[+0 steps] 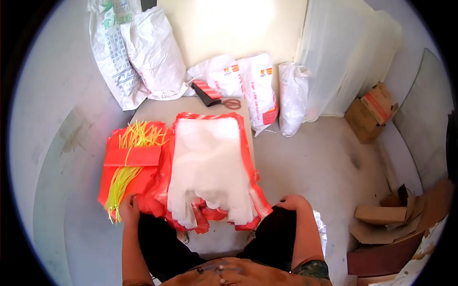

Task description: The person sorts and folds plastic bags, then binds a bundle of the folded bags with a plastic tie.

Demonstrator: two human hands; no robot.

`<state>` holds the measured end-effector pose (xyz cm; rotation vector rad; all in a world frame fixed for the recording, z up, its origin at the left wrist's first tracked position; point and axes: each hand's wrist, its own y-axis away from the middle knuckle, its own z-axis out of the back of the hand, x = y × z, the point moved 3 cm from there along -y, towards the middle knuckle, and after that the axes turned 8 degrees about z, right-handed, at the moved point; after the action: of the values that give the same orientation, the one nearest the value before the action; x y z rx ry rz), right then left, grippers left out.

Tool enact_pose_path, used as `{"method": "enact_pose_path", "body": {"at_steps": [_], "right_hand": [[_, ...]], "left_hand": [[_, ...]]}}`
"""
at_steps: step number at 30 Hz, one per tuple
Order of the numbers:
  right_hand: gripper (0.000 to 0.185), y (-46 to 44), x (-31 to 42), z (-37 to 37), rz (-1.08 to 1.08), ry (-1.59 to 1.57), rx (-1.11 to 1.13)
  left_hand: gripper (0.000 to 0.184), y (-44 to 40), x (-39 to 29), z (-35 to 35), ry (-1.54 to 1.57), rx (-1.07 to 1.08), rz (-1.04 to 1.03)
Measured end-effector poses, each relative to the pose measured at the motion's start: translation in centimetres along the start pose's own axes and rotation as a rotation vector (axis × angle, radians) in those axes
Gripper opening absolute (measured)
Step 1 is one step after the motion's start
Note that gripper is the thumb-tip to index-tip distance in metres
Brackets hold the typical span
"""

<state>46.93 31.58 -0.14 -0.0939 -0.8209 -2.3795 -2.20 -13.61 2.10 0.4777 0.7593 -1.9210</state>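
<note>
At eight o'clock, the left hand (pixel 129 207), grip unclear, is by yellow ties (pixel 122 183), probably wrapped for order; the right hand (pixel 293 202) rests released on a knee (pixel 278 223).

Scissors (pixel 231 104) behind bag stack (pixel 207 162)

Head camera: above the torso (pixel 238 275), facing forward and down
Torso: closest, near edge
Table (pixel 157 110): mid-distance, seen from above
White sacks (pixel 160 57): far side
</note>
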Motion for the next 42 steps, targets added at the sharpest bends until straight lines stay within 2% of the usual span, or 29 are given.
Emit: {"method": "enact_pose_path", "body": {"at_steps": [1,4,9,12,15,20,22,25,29,34,38,42], "right_hand": [[0.06,0.1,-0.3,-0.1,-0.018,0.003,0.023],[0.06,0.9,-1.1,0.1,-0.039,0.01,0.042],[0.057,4.2,-1.1,0.6,-0.007,0.052,-0.072],[0.053,7.1,0.5,1.5,0.061,0.045,-0.211],[0.052,9.3,2.8,2.6,0.111,0.098,-0.235],[0.052,6.5,2.7,1.6,0.152,0.067,-0.278],[0.053,3.8,1.4,0.2,0.179,0.102,-0.368],[0.052,2.7,1.8,0.5,0.014,-0.021,-0.504],[0.044,2.3,2.2,0.2,0.036,0.003,-0.579],[0.04,3.0,3.1,0.2,0.021,-0.06,-0.604],[0.036,3.2,3.8,-0.1,0.028,-0.07,-0.639],[0.035,2.7,4.5,-0.1,0.027,-0.045,-0.633]], "left_hand": [[0.019,0.1,-0.1,0.4,0.011,-0.005,0.034],[0.019,-0.5,1.4,-0.7,-0.039,-0.079,-0.133],[0.022,-0.3,2.4,-0.2,-0.14,0.001,-0.094],[0.023,-0.7,2.8,-0.3,-0.15,0.041,-0.052],[0.023,-0.7,2.8,-0.7,-0.139,0.036,-0.04],[0.023,-0.6,2.8,-0.7,-0.136,0.022,-0.076],[0.023,-0.8,3.0,-1.0,-0.141,0.009,-0.069],[0.023,-0.7,2.4,-1.0,-0.219,0.009,-0.003],[0.023,-0.6,1.1,-1.0,-0.246,0.047,0.002],[0.023,-0.9,0.6,-1.1,-0.207,0.086,0.044],[0.023,-1.3,1.2,-1.6,-0.215,0.076,-0.036],[0.023,-1.0,-0.3,-0.8,-0.182,0.072,-0.02]]}}
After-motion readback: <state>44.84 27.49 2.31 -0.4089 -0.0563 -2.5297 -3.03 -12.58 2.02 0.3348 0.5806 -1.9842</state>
